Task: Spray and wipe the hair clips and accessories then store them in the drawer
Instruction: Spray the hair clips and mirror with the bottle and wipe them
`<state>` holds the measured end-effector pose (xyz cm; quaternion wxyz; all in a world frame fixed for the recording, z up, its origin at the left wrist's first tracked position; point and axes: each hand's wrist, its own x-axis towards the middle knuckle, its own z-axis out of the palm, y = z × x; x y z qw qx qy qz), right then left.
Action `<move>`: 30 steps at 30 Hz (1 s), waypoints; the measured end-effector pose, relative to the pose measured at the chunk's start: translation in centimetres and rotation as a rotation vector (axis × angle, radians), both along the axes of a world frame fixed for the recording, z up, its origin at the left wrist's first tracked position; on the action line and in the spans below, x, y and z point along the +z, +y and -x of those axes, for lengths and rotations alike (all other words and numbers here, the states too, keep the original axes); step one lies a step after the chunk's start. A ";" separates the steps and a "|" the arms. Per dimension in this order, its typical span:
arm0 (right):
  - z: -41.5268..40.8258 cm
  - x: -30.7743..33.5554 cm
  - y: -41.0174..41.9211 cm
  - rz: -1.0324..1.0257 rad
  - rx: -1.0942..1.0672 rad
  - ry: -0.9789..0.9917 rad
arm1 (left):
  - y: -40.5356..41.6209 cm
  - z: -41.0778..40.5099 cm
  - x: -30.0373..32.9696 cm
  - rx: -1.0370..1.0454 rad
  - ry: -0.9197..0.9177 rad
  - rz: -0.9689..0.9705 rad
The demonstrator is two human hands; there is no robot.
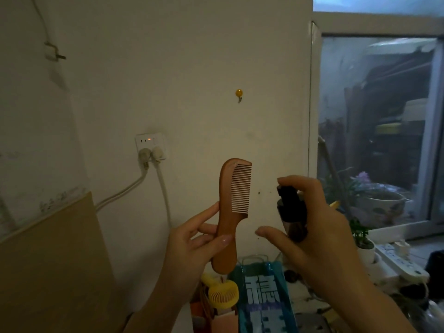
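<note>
A brown wooden comb (pixel 231 188) stands upright in front of the wall, teeth facing right. My left hand (pixel 192 243) grips its handle from the left, thumb across the front. My right hand (pixel 310 227) holds a small dark spray bottle (pixel 292 210) just right of the comb, index finger resting on the black nozzle, which points left at the comb's teeth. The bottle's lower body is partly hidden by my fingers. No drawer or hair clips are in view.
A blue plastic bag (pixel 264 296) and a small yellow fan (pixel 222 294) sit below my hands. A wall socket (pixel 150 145) with two plugged cables is at left. At right, a white power strip (pixel 401 263), potted plants (pixel 362 239) and a window.
</note>
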<state>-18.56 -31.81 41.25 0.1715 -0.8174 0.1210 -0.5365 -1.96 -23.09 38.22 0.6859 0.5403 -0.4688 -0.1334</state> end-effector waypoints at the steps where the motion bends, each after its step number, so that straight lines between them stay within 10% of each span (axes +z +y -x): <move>1: -0.1 -0.1 -0.2 0.024 -0.024 0.002 | 0.0 0.0 -0.1 0.003 -0.005 -0.005; 30: -0.4 -1.7 -0.1 -0.101 0.002 0.039 | 0.9 0.6 -1.0 -0.169 0.300 0.047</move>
